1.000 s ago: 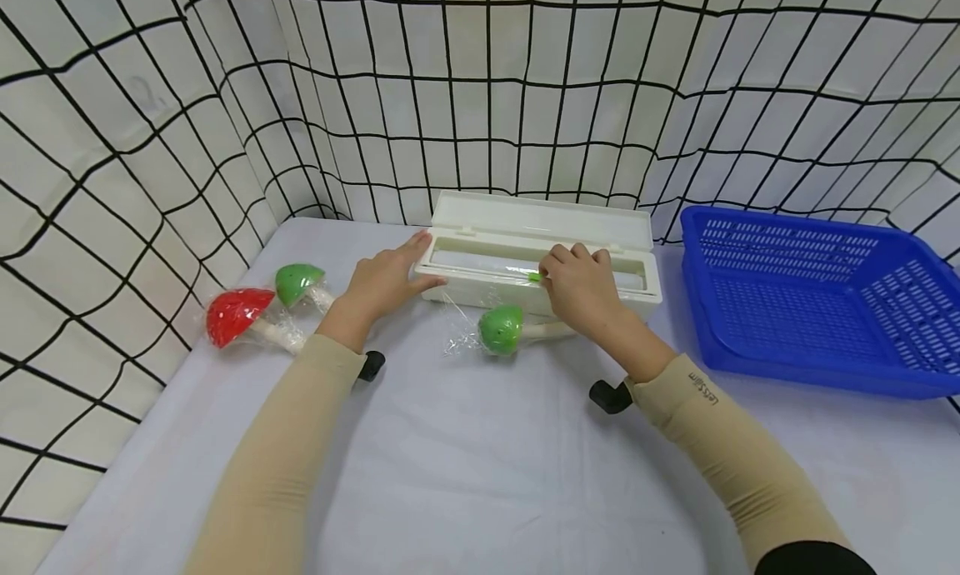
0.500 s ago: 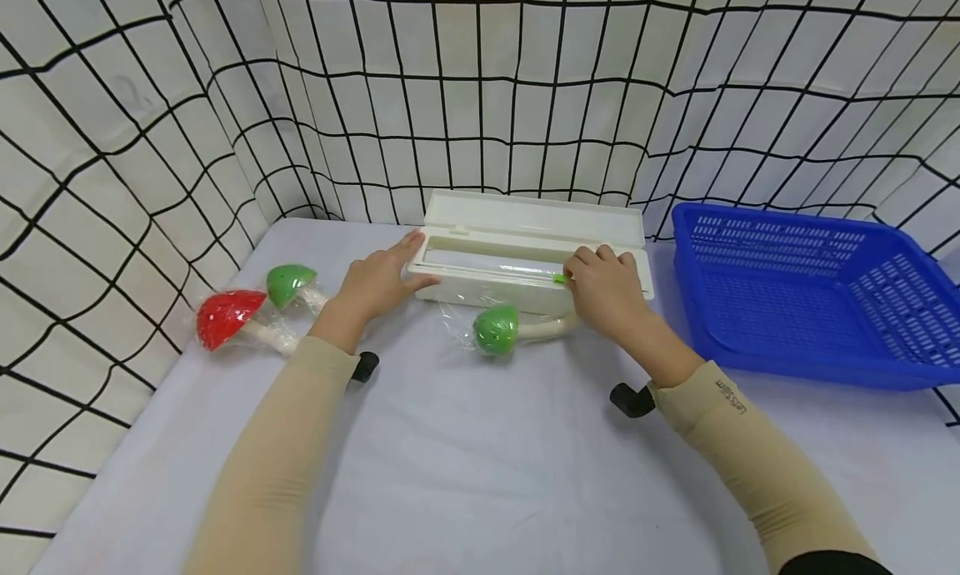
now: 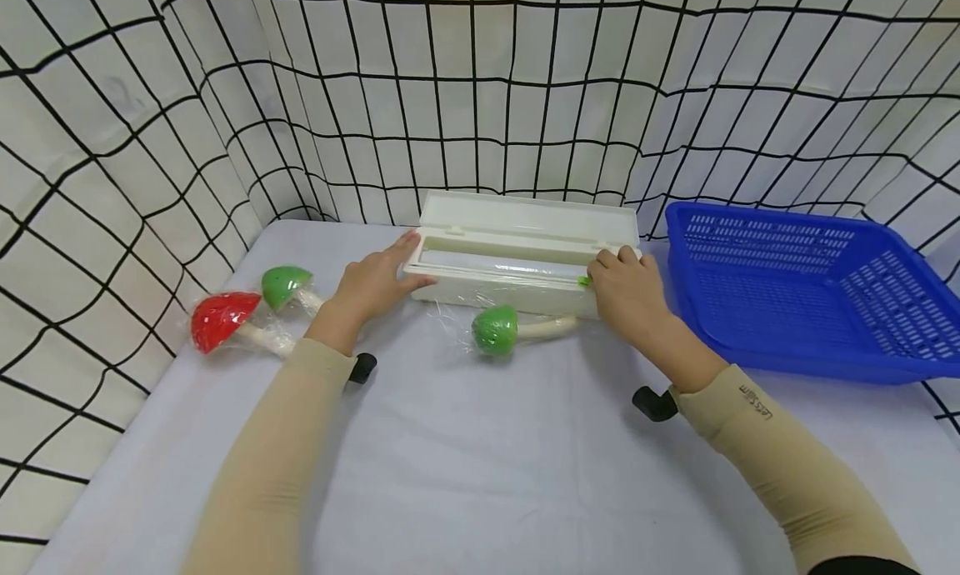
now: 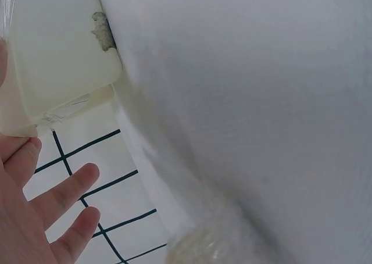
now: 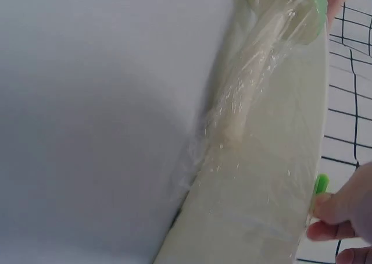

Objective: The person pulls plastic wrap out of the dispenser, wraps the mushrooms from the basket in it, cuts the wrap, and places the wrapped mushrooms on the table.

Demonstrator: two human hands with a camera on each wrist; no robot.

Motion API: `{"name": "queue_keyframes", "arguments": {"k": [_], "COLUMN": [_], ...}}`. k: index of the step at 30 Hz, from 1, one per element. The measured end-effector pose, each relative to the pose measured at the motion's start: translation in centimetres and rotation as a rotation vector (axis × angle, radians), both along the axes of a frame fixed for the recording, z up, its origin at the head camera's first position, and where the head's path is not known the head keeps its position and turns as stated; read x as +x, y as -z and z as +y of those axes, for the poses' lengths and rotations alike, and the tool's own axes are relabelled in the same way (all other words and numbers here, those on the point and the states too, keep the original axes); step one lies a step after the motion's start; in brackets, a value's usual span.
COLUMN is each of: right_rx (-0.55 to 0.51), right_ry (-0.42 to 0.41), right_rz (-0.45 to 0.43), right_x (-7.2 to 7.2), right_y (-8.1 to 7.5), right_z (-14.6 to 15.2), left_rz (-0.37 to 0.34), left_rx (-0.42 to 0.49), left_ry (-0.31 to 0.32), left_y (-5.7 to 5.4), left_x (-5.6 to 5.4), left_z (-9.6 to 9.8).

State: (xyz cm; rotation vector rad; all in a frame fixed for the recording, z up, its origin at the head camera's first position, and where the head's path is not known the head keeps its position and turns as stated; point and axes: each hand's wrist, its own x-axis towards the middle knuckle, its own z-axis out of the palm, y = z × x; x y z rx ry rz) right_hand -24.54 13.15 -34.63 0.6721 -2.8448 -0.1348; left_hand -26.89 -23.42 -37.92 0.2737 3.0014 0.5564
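A white cling film dispenser (image 3: 517, 292) stands on the table with its lid raised and a roll of clear film inside. At its left end, my left hand (image 3: 367, 292) holds the box, thumb at the front; some fingers (image 4: 67, 197) spread free past the end. My right hand (image 3: 632, 298) pinches the green slide cutter (image 3: 584, 281) on the front edge, towards the right end. Before the box lies a toy mushroom with a green cap (image 3: 496, 331) and pale stem, under clear film that hangs down the box front. The right wrist view shows the film-covered stem (image 5: 256, 72) against the box.
Two more film-wrapped toy mushrooms lie left of my left hand, one red-capped (image 3: 222, 321) and one green-capped (image 3: 285, 287). A blue plastic basket (image 3: 795, 354) stands right of the dispenser. Black netting (image 3: 487, 79) over white cloth walls the table's back and left.
My right hand has slid the green cutter rightwards along the dispenser's front edge, uncovering the mushroom's stem end. My left hand stays at the left end.
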Motion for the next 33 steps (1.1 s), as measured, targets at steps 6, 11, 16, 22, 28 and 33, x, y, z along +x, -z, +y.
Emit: {"name": "queue_keyframes", "arguments": {"k": [6, 11, 16, 22, 28, 33], "right_rx": [0.031, -0.011, -0.057, -0.076, -0.042, 0.052], "right_ry": [0.006, -0.019, -0.047, -0.075, -0.051, -0.045], "right_rz": [-0.006, -0.023, -0.06, -0.021, 0.014, 0.025], "right_x": [0.1, -0.6, -1.2, -1.1, -0.6, -0.2], "right_y": [-0.3, -0.8, -1.1, -1.3, -1.1, -0.9], "right_z": [0.4, 0.3, -0.1, 0.0, 0.7, 1.0], "left_rz": [-0.011, -0.011, -0.023, -0.004, -0.005, -0.022], "left_rx": [0.005, 0.004, 0.017, 0.021, 0.015, 0.013], "left_ry": [0.022, 0.003, 0.003, 0.02, 0.024, 0.027], "left_y": [-0.1, 0.0, 0.3, 0.3, 0.1, 0.1], "left_x": [-0.1, -0.1, 0.0, -0.1, -0.2, -0.1], "left_z": [0.3, 0.0, -0.2, 0.2, 0.7, 1.0]}}
